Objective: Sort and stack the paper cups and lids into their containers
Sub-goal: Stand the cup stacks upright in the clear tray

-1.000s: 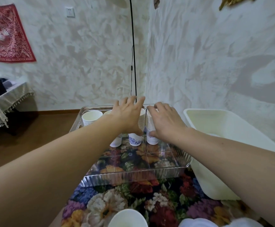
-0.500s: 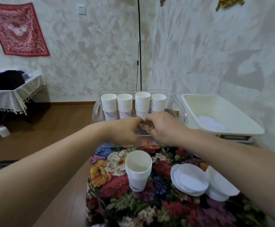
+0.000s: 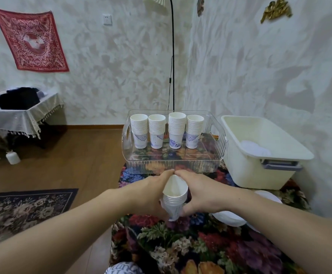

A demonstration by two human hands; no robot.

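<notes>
Floral tablecloth lies beneath a short cup stack, gripped between left hand and right hand, presumably for carrying to the clear tray at twelve o'clock.

- White paper cups, nested, blue print on the lowest one.
- Four white cup stacks, blue flower and cloud motifs at the bottom.
- Clear ribbed bin, colourless.
- Cream tub with a grey handle; white lids inside.
- White lids on the table.
- Table cloth: dark ground, red, purple, yellow and white flowers, green leaves.
- Red wall hanging, white ornament.
- Dark rug, pale floral pattern.
- Brown wooden floor.
</notes>
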